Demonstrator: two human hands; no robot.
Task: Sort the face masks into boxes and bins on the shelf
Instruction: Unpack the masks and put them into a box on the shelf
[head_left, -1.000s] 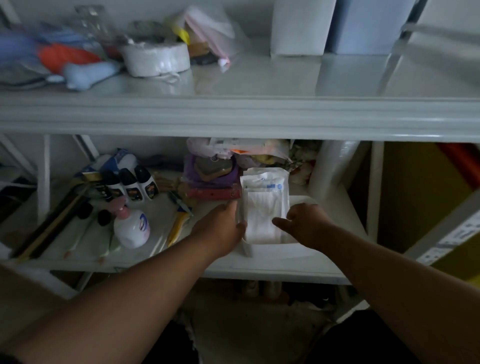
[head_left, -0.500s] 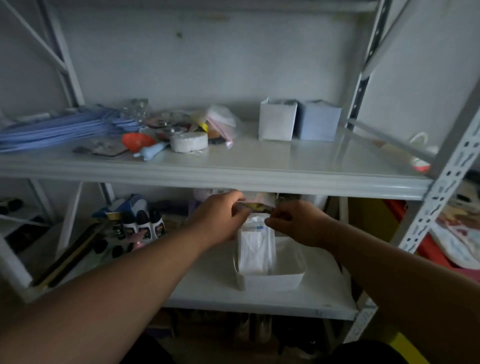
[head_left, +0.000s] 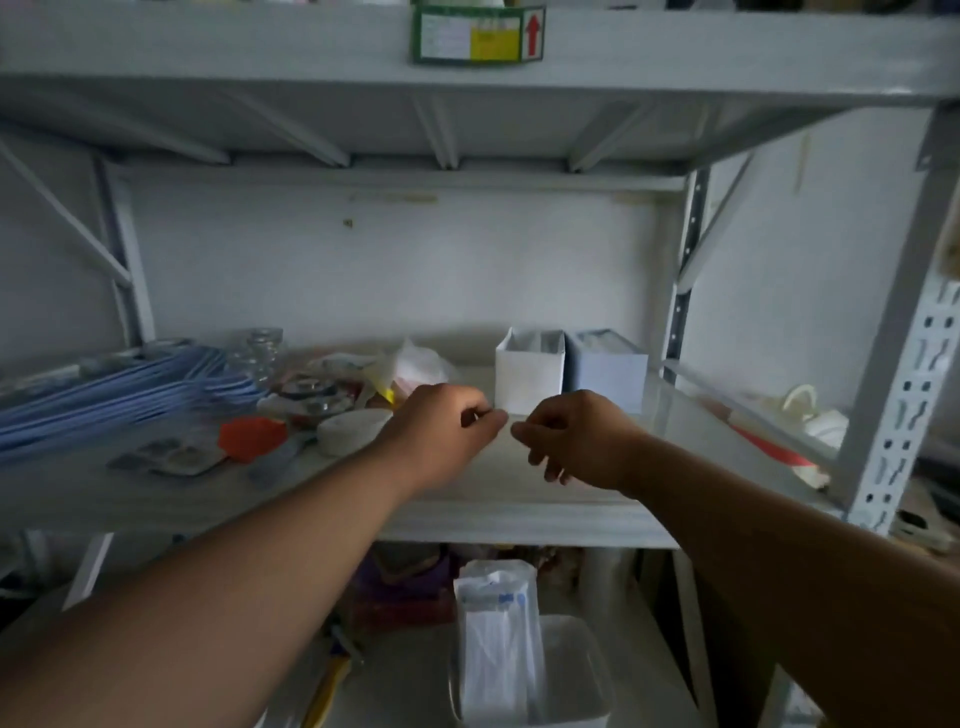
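Head view — close, facing the shelf (head_left: 519, 499) straight on.

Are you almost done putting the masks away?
Partly. Wrapped masks already stand in the white bin below. Both hands, left and right, are over the middle shelf, apparently empty. The blue masks are still loose; the two boxes wait behind.

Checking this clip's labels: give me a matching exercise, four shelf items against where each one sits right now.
Things:
1. white box
2. packaged masks
3. orange object
4. green-edged label

Places:
A. upright in the white bin on the lower shelf
B. front edge of the top shelf
C. middle shelf, left of both hands
D. middle shelf, beside the pale blue box

Pairs: 1-D, 2-A, 3-C, 4-B
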